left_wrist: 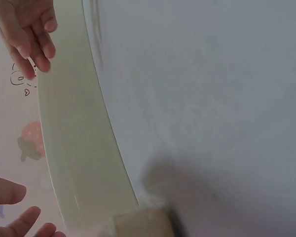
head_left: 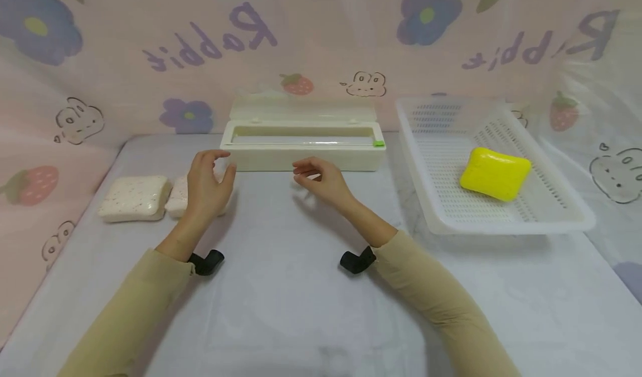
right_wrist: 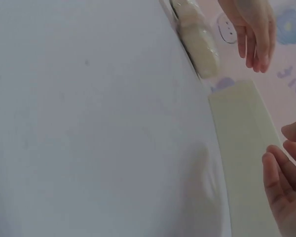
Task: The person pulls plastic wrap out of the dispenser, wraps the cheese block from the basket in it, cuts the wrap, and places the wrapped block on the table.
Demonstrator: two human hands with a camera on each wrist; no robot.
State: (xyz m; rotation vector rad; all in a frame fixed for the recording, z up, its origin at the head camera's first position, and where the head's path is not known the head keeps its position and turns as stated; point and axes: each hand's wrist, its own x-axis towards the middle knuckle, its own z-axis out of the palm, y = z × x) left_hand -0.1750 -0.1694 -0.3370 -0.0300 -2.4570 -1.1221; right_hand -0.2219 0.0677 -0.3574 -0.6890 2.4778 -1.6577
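Note:
A long cream cling film dispenser [head_left: 306,160] stands at the back middle with its lid [head_left: 303,111] raised; a clear film shows in its slot, and a small green slider [head_left: 378,143] sits at the right end. Beside its left front corner is my left hand [head_left: 207,184], fingers relaxed and thumb apart, holding nothing. My right hand [head_left: 321,179] hovers just before the dispenser's front wall, its fingers loosely bent and empty. Both hands also show along the dispenser in the left wrist view, where the left hand's fingertips [left_wrist: 22,222] are spread.
Two speckled white wrapped blocks lie at the left; the outer block [head_left: 134,198] is in full view, the inner block [head_left: 176,198] partly behind my left hand. At the right stands a white perforated basket [head_left: 511,229] with a shiny yellow block [head_left: 495,173] inside. A printed curtain backs the table.

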